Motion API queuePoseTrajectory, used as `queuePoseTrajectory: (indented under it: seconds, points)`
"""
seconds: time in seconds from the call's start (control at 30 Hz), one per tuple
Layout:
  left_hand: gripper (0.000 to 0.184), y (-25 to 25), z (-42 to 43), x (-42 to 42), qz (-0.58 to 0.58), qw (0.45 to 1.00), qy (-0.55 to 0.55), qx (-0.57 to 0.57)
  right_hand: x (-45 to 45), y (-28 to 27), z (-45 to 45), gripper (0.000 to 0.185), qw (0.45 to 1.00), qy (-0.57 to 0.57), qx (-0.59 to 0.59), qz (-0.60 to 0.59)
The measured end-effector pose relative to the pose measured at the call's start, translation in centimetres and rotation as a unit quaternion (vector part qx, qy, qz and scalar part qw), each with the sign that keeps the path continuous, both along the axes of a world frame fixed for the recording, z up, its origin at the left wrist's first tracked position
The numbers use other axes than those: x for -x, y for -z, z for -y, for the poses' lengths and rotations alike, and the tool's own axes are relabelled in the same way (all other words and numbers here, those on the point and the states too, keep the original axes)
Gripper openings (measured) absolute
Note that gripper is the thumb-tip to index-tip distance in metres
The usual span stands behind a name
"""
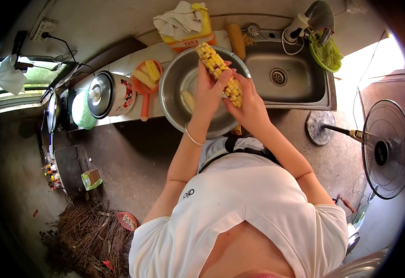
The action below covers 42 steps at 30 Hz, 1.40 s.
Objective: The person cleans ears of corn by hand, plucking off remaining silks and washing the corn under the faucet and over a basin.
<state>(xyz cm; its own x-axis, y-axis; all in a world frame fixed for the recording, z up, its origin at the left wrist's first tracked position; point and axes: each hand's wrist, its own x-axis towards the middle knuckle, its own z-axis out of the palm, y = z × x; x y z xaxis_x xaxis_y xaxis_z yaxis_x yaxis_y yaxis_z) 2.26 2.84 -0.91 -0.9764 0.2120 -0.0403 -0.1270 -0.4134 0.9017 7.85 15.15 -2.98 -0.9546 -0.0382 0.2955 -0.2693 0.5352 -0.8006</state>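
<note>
A yellow corn cob with dark red kernels is held slantwise above a large metal basin. My left hand is closed round its middle, on the left side. Lower down on the right, my right hand grips the cob near its lower end. Inside the basin, below my left wrist, lies another pale cob, partly hidden by my forearm. An orange-red handled strainer with several pieces of corn sits on the counter left of the basin.
Right of the basin is a metal sink, with a green basket of leaves at its far corner. A lidded pot stands on the left counter. A yellow container is behind the basin, and a fan stands at the right.
</note>
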Motion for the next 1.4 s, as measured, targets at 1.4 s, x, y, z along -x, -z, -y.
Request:
queuePoseTrajectory:
  seconds: [1.4]
  points:
    - [0.083,-1.8,1.3,0.2,0.000,1.000,0.026,0.003,0.8,-1.5,-1.1,0.069,0.900,-0.123,0.370,0.194]
